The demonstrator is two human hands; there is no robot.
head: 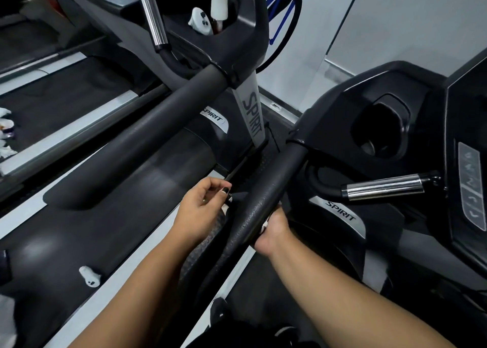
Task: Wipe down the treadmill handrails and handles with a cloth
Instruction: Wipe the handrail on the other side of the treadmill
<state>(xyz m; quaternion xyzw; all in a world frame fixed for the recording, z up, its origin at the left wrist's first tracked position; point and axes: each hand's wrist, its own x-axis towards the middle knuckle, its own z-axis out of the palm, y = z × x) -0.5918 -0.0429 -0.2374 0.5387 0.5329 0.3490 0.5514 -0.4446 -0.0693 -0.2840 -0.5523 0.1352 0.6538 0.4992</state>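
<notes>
Indoor light even, moderate, seemingly overhead. Wall at 1 o'clock brightest, slightly washed. Soft sheen on belt; glare streaks on chrome grips. Wide-angle bending toward edges. Blur at 8 o'clock corner; centre sharp.

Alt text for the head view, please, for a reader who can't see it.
A person's right hand grips a black padded treadmill handrail from below, a sliver of white cloth showing at its fingers. The left hand sits beside the rail, fingers curled. A second treadmill stands to the left.
</notes>
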